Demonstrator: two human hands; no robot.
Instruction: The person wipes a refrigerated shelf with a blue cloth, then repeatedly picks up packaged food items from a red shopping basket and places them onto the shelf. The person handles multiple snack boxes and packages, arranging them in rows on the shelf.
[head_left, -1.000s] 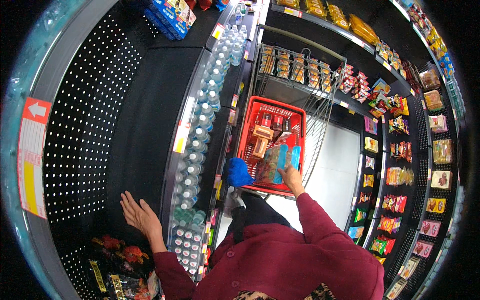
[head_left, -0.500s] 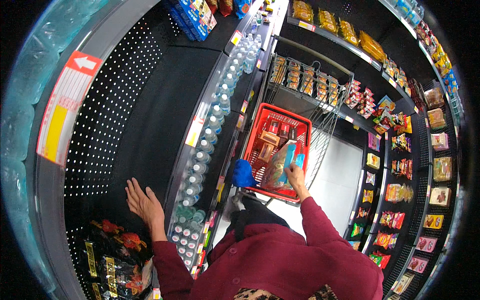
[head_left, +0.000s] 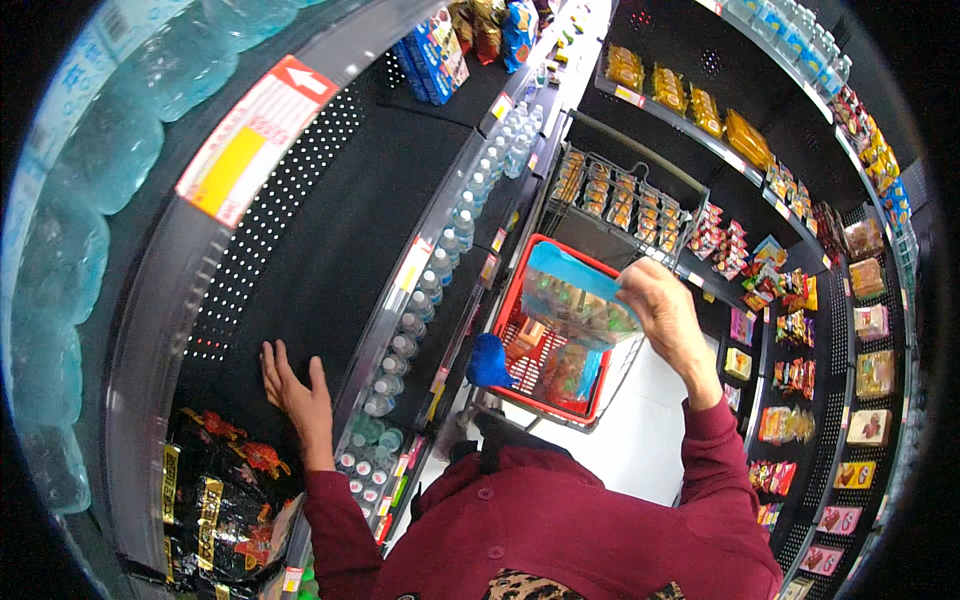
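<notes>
My right hand (head_left: 662,318) is closed on the edge of a clear plastic bag (head_left: 580,300) with a blue band and small wrapped pieces inside. It holds the bag up over a red shopping basket (head_left: 545,410). In the basket lie a second clear bag (head_left: 572,376) and a small brown box (head_left: 526,336); the held bag hides the rest of the contents. My left hand (head_left: 298,402) rests on a black shelf (head_left: 340,230) with its fingers apart and nothing in it. Close to it are black packages with red flowers (head_left: 240,490).
The basket sits in a wire shopping cart (head_left: 632,170). A blue bundle (head_left: 488,360) is at the basket's left side. Bottled water (head_left: 440,265) lines a lower shelf on the left, and large bottles (head_left: 60,270) stand higher. Packaged snacks (head_left: 795,330) fill the right-hand shelves.
My right hand has lifted a clear bag up out of the basket, toward the far side and right. My left hand stays over the black shelf, its fingers shifted slightly. The view has shifted a little.
</notes>
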